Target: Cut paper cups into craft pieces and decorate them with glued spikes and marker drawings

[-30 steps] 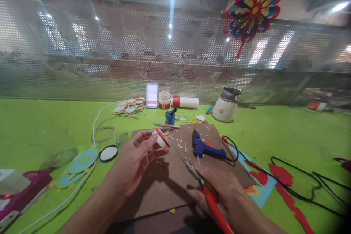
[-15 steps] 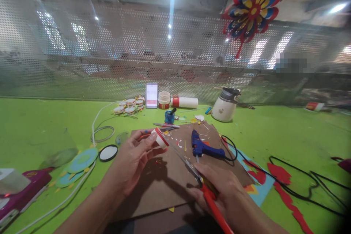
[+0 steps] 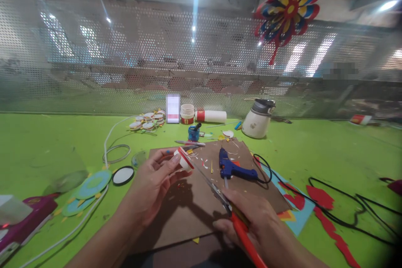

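Observation:
Between the thumb and fingers of my left hand (image 3: 157,176) is a short piece of white paper cup (image 3: 184,161) with a red band, held tilted above the brown cardboard (image 3: 201,222). My right hand (image 3: 251,213) grips scissors (image 3: 241,234) with red handles. Their blades point up and left, the tips at or very near the cup piece's lower right edge; whether they touch I cannot tell. Right of the blades, a blue hot glue gun (image 3: 234,168) lies on the cardboard. Small paper scraps (image 3: 205,161) are scattered beside it.
Behind the cardboard stand a blue pen pot (image 3: 194,133), a phone (image 3: 173,109), stacked paper cups (image 3: 187,114) and a white jug (image 3: 258,119). Black cable (image 3: 333,213) loops over the right side. A purple power strip (image 3: 34,222) and blue paper discs (image 3: 94,184) lie left.
The cup piece has turned slightly in my left hand, showing more of its red band. My right hand and the scissors are almost unmoved. The view has shifted a little.

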Available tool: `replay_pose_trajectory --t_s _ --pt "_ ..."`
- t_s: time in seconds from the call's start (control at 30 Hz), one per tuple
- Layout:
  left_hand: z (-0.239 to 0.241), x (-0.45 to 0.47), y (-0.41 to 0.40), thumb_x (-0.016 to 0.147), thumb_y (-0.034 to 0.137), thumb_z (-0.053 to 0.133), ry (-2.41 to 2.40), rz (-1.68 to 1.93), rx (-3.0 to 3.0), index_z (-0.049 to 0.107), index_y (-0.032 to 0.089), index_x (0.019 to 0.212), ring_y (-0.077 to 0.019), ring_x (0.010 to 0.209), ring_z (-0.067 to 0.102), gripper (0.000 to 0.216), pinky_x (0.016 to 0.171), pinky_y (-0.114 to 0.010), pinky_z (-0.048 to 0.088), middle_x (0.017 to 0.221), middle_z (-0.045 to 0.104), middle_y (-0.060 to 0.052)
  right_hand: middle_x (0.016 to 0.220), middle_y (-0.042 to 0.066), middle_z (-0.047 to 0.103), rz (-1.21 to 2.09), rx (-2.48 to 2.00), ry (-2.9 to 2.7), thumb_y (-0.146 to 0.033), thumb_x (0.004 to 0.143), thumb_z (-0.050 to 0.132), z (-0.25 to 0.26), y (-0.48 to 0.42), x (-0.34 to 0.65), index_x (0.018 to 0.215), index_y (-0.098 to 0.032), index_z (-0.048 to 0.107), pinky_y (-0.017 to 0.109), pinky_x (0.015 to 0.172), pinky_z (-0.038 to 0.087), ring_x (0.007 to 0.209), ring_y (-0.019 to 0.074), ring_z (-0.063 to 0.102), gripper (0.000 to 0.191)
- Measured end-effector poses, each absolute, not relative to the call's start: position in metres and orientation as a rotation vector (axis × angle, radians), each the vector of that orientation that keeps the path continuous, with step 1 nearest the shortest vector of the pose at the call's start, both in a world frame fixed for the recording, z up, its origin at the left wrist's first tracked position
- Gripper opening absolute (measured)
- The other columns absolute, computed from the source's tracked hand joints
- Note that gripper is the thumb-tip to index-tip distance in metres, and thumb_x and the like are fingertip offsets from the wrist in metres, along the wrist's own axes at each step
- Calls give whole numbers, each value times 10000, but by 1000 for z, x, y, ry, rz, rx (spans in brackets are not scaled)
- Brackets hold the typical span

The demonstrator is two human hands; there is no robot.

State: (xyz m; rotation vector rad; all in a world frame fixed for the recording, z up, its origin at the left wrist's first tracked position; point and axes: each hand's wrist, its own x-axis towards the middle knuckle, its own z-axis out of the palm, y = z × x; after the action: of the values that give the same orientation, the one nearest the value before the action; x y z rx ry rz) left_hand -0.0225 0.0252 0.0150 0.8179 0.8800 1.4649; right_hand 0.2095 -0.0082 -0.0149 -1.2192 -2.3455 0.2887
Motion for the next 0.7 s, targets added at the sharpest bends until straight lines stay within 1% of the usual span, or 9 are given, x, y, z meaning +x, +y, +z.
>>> replay_pose_trajectory --t_s 0.13,0.27,0.4,0.53,0.7 --pt "17 -22 24 676 293 886 884 1468 831 717 151 887 -187 773 718 306 753 -344 620 916 760 -52 860 68 754 304 -1242 -2353 -459 959 554 -14 -9 209 1027 -216 663 317 636 525 763 240 705 275" --pt "17 -22 23 675 295 885 910 1471 817 703 153 885 -190 772 721 312 757 -347 618 913 756 -47 855 81 750 291 -1222 -2355 -461 974 525 -14 -9 208 992 -205 664 328 649 526 774 246 703 292" --pt "18 -22 22 646 306 900 932 1466 802 694 152 891 -196 772 724 355 745 -335 612 920 754 -51 848 91 749 304 -1241 -2342 -453 979 507 -12 -9 205 1047 -187 676 346 655 528 778 257 700 322" --pt "19 -22 22 640 329 903 954 1465 814 687 152 893 -195 773 727 376 750 -327 605 919 746 -49 925 104 750 394 -1269 -2336 -467 967 517 -9 -8 204 1137 -188 669 358 671 538 807 263 696 360" --pt "17 -23 25 656 356 891 989 1426 830 672 169 943 -213 780 739 406 713 -318 600 949 733 -54 964 78 731 467 -1301 -2337 -457 946 556 -6 -6 206 1195 -224 658 400 761 551 868 270 689 357"
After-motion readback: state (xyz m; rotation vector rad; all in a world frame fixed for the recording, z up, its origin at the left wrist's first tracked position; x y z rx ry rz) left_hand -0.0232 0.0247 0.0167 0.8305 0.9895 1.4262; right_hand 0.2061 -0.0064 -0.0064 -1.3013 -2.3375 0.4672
